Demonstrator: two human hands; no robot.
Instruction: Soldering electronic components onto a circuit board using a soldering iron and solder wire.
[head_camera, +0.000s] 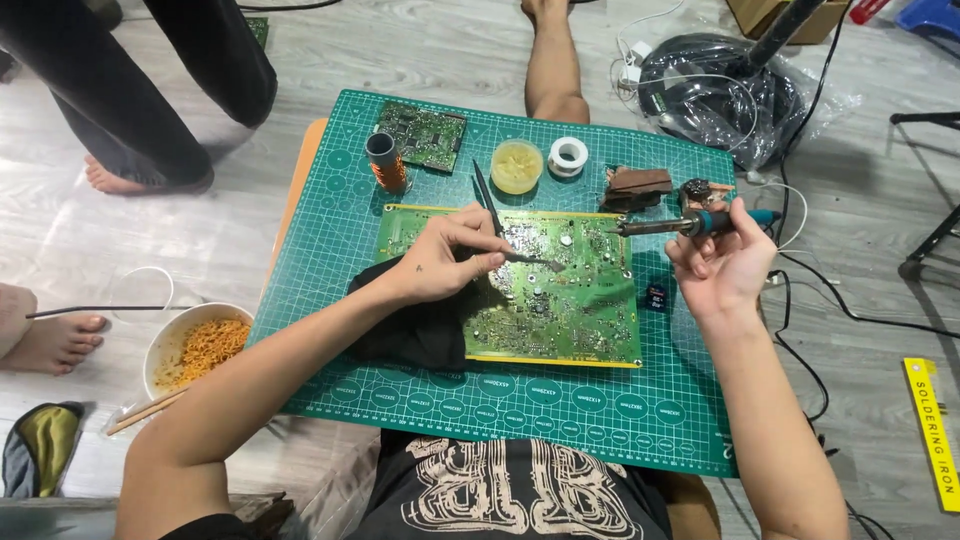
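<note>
My left hand (440, 262) pinches thin black tweezers (492, 215), tip on the big green circuit board (520, 290) mid-table. My right hand (725, 262), at 3 o'clock, is closed round the soldering iron (690, 224). I think the board is light, stiff, breakable; hold its edges.

Under our left hand (440, 262) we see a green circuit board (560, 300) edged in yellow, beside a black cloth (410, 325). Our right hand (722, 262) grips a teal-handled soldering iron (690, 224). Beneath both we see a dark green cutting mat (520, 395) gridded with pale lines.
</note>
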